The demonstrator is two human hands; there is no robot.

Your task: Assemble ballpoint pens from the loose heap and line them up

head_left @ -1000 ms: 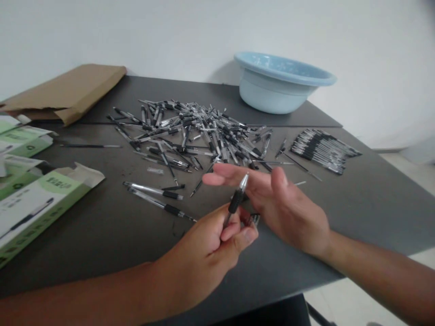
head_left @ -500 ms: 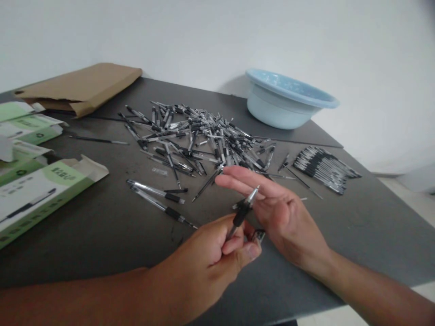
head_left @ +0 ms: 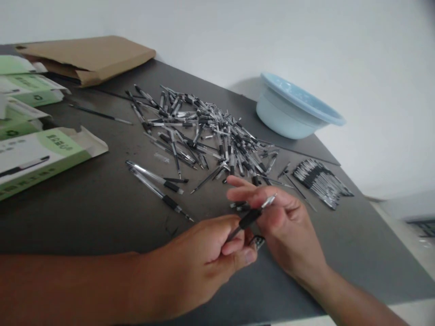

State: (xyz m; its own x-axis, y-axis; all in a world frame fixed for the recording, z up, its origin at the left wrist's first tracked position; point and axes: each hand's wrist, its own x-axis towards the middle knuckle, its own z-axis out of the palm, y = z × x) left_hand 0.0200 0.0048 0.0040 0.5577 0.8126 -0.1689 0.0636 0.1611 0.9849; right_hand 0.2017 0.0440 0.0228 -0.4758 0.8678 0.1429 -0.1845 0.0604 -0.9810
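Observation:
My left hand [head_left: 204, 258] is closed around a pen [head_left: 249, 218] with a black grip and a silver cone tip, which points up and to the right. A small clear-and-black end [head_left: 257, 242] sticks out by its fingertips; what it belongs to is hidden. Dark pen ends [head_left: 239, 206] show just behind the same hand. The thumb and index finger of my right hand [head_left: 288, 226] close in at the silver tip, its other fingers stretched out. Left of the hands, two clear pens [head_left: 154, 179] with black grips lie on the dark table [head_left: 102, 217].
A large heap of pens [head_left: 210, 127] spreads across the middle. A neat row of pens [head_left: 321, 181] lies at right. Behind stands a light blue basin [head_left: 288, 113]. Green-and-white boxes [head_left: 50, 154] and a brown paper bag [head_left: 98, 59] are at left. One thin pen refill [head_left: 100, 114] lies near the boxes.
My right hand's thumb and fingers, spread before, have come in around the pen's tip. The pen has tilted further to the right. The camera view has turned slightly.

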